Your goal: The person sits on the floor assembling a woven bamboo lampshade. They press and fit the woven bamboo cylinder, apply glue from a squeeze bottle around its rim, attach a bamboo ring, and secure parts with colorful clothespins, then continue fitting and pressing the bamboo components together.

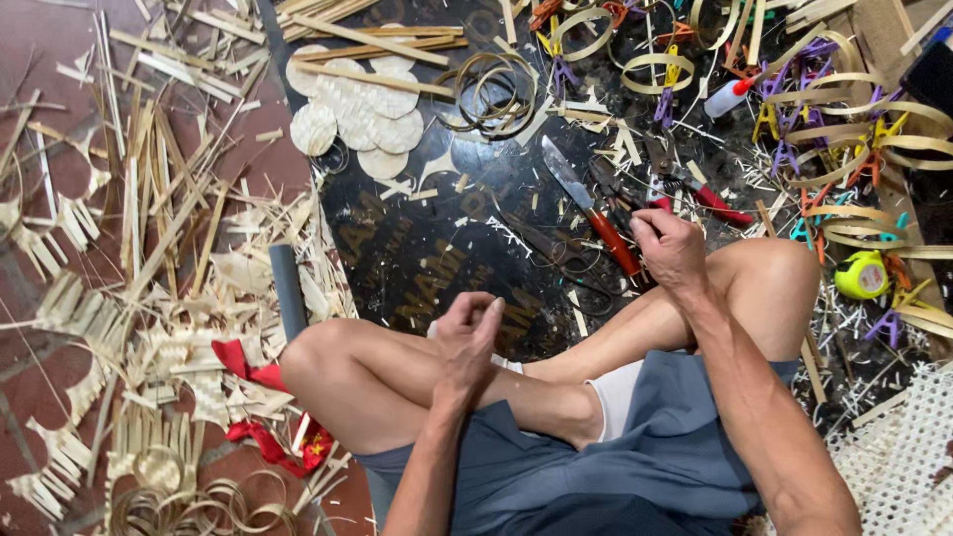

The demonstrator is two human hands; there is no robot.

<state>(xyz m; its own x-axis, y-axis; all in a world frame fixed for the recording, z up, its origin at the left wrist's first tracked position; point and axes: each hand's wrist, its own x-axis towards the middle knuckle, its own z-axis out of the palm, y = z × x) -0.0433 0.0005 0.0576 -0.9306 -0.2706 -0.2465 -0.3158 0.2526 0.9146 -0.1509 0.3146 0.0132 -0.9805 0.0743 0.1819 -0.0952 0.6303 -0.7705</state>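
Just beyond the right hand lies a red-handled knife.

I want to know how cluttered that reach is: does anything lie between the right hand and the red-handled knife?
Nothing visible does. The right hand is already at the knife, fingers by its red handle; dark pliers lie close beside it, not between.
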